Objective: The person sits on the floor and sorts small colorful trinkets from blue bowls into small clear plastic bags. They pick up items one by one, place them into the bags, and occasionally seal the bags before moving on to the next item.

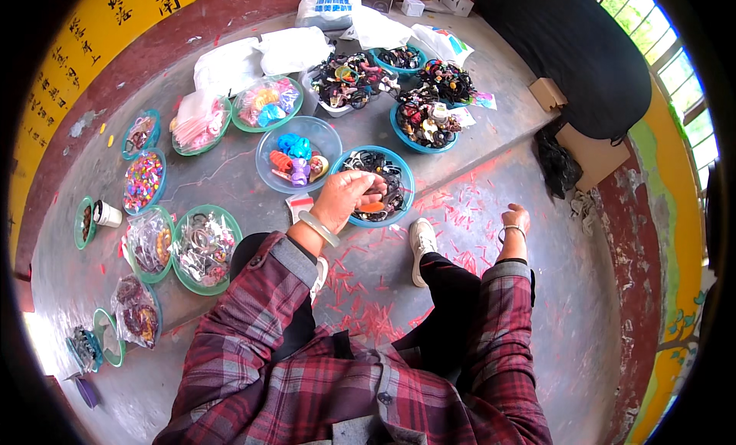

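Observation:
My left hand (343,203), with a pale bangle at its wrist, reaches over a blue basin (409,171) of black hair ties (393,169). Its thumb and fingers are drawn together; whatever they may hold is too small to make out. Just below the fingertips shows an orange oval piece (371,207), and I cannot tell whether it is held or lies in the basin. Apart from the basins, above the floor by my right knee, my right hand (516,217) is loosely closed. Its fingertips are partly hidden, and a thin bracelet circles that wrist.
A clear blue bowl (270,171) with colourful pieces stands beside the basin. Several more basins hold hair ties, beads and bagged trinkets, including a green one (181,270). Red scraps (368,311) litter the floor. Cardboard (594,157) and a black bag (555,157) lie at right.

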`<state>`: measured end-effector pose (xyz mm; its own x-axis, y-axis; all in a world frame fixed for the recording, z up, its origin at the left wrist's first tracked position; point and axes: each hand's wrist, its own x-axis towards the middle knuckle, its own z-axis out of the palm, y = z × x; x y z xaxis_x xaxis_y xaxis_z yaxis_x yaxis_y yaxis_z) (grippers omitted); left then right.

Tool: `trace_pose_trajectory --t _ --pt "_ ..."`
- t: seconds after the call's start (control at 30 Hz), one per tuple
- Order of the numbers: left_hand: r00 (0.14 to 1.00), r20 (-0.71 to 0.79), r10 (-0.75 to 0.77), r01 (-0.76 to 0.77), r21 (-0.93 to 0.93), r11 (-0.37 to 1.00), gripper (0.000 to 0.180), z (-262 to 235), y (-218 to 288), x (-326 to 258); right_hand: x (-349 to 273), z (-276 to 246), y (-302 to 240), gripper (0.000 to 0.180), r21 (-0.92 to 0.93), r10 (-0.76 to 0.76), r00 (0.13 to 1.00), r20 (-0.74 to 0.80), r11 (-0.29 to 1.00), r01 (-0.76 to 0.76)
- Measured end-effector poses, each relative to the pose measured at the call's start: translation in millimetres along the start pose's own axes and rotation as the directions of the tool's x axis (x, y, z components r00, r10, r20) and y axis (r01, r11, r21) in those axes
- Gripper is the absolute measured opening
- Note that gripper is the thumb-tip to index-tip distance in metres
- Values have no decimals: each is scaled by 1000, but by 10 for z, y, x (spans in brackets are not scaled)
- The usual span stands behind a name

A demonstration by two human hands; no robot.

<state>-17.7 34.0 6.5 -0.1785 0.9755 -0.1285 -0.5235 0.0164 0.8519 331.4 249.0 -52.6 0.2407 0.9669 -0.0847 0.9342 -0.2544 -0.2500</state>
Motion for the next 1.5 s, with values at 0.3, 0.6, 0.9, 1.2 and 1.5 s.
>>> trace_pose_trajectory --t 0.3,0.6,0.9,1.2,1.5 --pt "1000 0 4 -4 11 1000 23 -16 -15 -16 -179 -68 -239 66 -103 158 987 -23 982 -159" --pt "1000 2 -11 11 14 1000 23 -16 -15 -10 65 43 -28 60 204 76 995 -62 977 -62" --pt "999 28 -27 27 -23 999 25 14 -15 -13 -673 -346 -808 32 914 -389 888 245 399 -77" --pt "992 127 -3 18 -117 993 25 12 11 -17 -1868 -295 -1500 25 957 -709 646 281 254 -138" --pt "986 167 -19 45 -153 987 22 14 50 -56 -1885 -246 -1561 9 958 -700 673 241 281 -50"
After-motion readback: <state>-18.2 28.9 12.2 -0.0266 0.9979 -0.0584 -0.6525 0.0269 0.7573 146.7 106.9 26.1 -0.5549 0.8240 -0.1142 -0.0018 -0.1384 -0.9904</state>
